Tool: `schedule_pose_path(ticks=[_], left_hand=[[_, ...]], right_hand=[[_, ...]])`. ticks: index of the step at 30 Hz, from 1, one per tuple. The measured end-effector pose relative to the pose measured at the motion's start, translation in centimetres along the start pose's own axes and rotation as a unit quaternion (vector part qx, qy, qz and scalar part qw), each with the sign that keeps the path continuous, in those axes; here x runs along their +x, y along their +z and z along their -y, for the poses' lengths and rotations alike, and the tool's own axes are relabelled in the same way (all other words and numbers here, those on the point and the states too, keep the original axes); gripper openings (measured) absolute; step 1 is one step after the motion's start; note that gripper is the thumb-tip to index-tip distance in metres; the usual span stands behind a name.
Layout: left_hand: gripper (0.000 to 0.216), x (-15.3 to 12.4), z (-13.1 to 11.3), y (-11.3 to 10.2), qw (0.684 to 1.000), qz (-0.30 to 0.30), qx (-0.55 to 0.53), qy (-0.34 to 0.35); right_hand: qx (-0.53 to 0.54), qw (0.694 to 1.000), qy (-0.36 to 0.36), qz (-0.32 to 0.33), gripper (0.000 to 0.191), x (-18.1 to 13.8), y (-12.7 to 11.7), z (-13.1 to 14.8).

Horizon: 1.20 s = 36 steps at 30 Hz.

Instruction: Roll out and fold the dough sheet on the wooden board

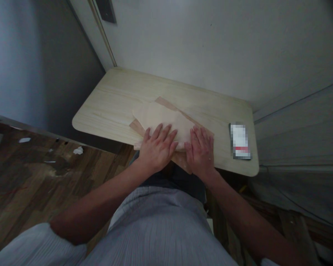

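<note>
Pale sheet [163,116]: atop brown sheet [165,103], near edge of worktop [108,99].
Left hand [157,149]: spread flat on pale sheet, grasping nothing.
Right hand [200,153]: flat, fingers closer, likewise.
Pressure: even palms should limit creasing.

Tabletop: pale wood-grain panel [105,99], elongated, light finish; near corners rounded at both ends.
Brown sheet: thin tan-brown sheet [166,103], lying flat near the middle of the panel; mostly covered, exposed as a narrow strip along the far right side and a corner at the left; a brown portion projects past the near edge.
Cream sheet: pale sheet [161,114], laid over the brown one; outline irregular, left end reaching beyond it onto the bare surface; near side at the panel's front edge. Material: cannot be determined.
Smartphone: dark-edged unit [240,142], right end, well apart from both sheets; display bright, content pixelated.
</note>
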<state>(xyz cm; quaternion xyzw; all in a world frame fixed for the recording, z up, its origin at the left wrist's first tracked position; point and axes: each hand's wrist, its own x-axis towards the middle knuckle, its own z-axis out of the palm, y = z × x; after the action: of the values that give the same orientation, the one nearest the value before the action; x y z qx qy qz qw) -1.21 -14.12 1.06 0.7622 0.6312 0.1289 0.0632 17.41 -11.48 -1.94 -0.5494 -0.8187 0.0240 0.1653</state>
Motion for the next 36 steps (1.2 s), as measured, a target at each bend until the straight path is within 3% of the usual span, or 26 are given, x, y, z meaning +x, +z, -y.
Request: schedule_pose_path(ticks=[18, 36], left_hand=[[0.048, -1.9, -0.5, 0.0, 1.0, 0.013, -0.004, 0.016], [0.05, 2.2, 1.6, 0.0, 0.999, 0.011, 0.013, 0.042]], right_hand=[[-0.016, 1.0, 0.021, -0.004, 0.061, -2.7, -0.1, 0.8], [-0.034, 0.999, 0.006, 0.038, 0.056, 2.4, -1.0, 0.3]])
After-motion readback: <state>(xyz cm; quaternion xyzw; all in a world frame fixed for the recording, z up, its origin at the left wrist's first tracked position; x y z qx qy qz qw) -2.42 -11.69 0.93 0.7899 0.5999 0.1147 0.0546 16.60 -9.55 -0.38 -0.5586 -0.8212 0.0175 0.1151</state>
